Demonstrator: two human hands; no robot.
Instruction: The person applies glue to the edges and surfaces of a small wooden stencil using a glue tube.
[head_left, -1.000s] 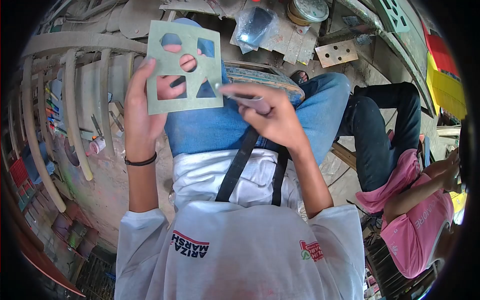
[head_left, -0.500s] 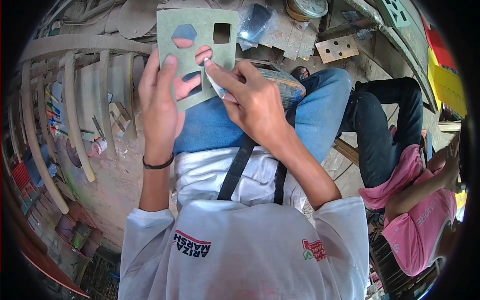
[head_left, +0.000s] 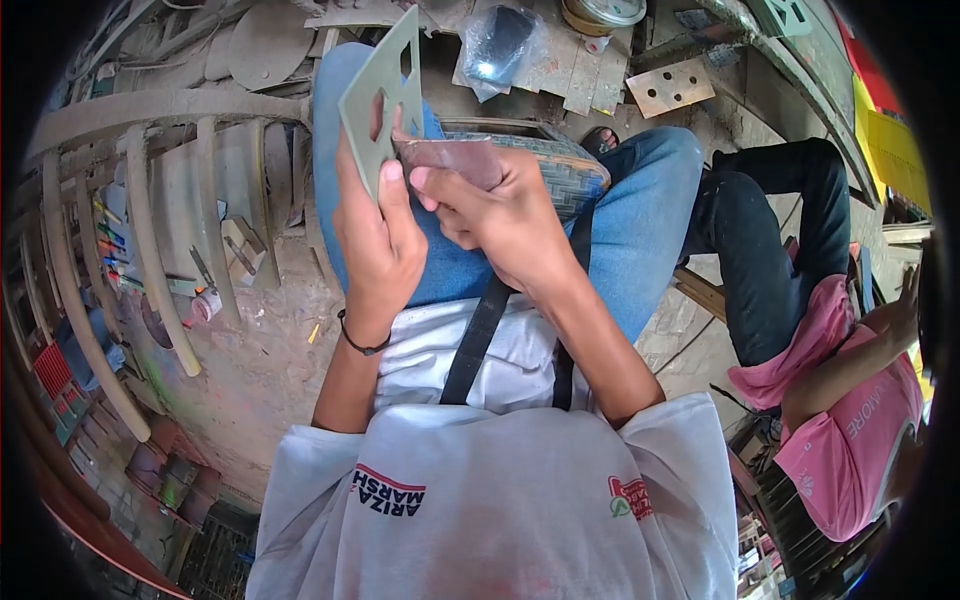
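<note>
My left hand (head_left: 380,250) is closed on the lower edge of a pale green board (head_left: 384,72) with shaped cut-outs. The board is turned nearly edge-on to my view, above my lap. In my right hand (head_left: 512,225) is a folded piece of reddish-brown sandpaper (head_left: 458,157), pinched between thumb and fingers. Its left end meets the board at one of the cut-outs; how far it reaches in is hidden. Both hands are close together over my blue jeans (head_left: 650,190).
A woven seat (head_left: 560,155) is by my knee. Ahead lie a plastic-wrapped dark object (head_left: 497,42), a round tub (head_left: 605,14) and a board with round holes (head_left: 670,88). A slatted wooden frame (head_left: 150,240) stands left. Another person in pink (head_left: 850,450) sits at right.
The board has swung from facing me to nearly edge-on and moved slightly right. My right hand's sandpaper now shows its reddish-brown side; before, a pale side showed at the round cut-out.
</note>
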